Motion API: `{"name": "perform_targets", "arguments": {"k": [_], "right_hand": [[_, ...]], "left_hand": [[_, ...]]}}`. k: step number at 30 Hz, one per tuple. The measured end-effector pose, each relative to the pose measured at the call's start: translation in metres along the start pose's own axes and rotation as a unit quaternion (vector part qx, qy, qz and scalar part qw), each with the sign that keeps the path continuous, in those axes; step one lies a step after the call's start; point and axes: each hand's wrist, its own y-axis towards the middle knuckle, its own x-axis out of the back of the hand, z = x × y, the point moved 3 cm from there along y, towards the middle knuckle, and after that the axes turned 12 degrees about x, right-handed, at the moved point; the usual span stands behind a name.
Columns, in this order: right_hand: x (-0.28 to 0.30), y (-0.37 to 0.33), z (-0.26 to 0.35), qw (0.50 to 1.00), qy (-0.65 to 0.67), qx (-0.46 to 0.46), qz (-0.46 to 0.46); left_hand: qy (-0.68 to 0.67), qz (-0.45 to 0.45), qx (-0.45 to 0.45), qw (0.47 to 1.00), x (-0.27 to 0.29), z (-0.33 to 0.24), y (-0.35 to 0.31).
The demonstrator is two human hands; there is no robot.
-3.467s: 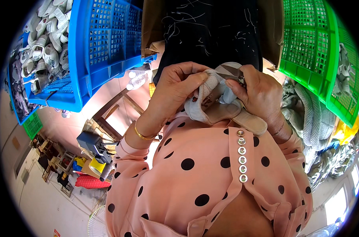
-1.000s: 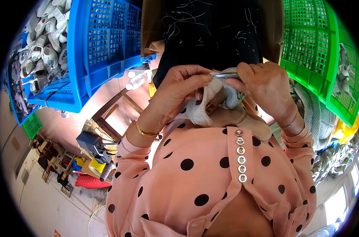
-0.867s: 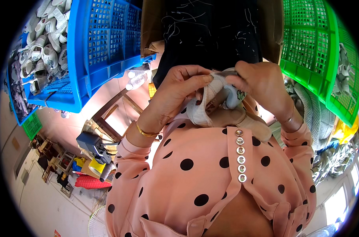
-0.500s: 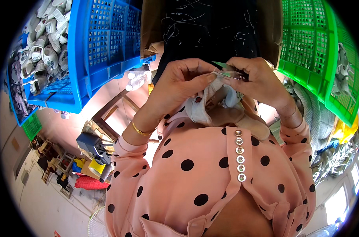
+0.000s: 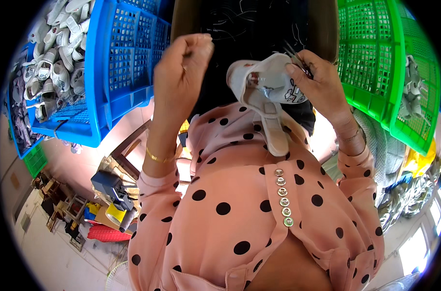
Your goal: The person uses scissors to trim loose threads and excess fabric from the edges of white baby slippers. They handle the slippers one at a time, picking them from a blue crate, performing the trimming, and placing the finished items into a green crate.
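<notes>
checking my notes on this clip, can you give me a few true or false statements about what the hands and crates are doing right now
1. The right hand holds a small white shoe. True.
2. The left hand also has a grip on the shoe. False: it is raised apart from the shoe, closed in a loose fist.
3. The blue crate is filled with pale shoes. True.
4. The green crate sits on the person's left. False: it is on the person's right; the blue one is on the left.
5. A gold bangle is on the left wrist. True.
6. The person's sleeves are plain white. False: they are pink with black dots.
</notes>
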Motion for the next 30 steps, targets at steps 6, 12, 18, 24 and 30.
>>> {"name": "perform_targets", "arguments": {"k": [6, 12, 18, 24, 30], "right_hand": [[-0.012, -0.012, -0.002, 0.983, 0.145, -0.078, -0.079], [-0.03, -0.033, 0.006, 0.951, 0.26, -0.128, -0.111], [-0.06, -0.059, -0.015, 0.954, 0.236, -0.126, -0.138], [-0.065, -0.062, -0.029, 0.97, 0.178, -0.095, -0.133], [-0.068, -0.065, -0.037, 0.968, 0.192, -0.076, -0.14]], "left_hand": [[-0.042, 0.17, 0.176, 0.969, -0.038, 0.002, -0.046], [0.187, 0.091, 0.072, 0.975, -0.029, -0.005, -0.038], [0.216, 0.019, -0.148, 0.965, -0.046, -0.017, -0.049], [0.217, 0.056, -0.069, 0.972, -0.07, 0.002, -0.043], [0.185, 0.038, -0.047, 0.981, -0.087, 0.012, -0.041]]}}
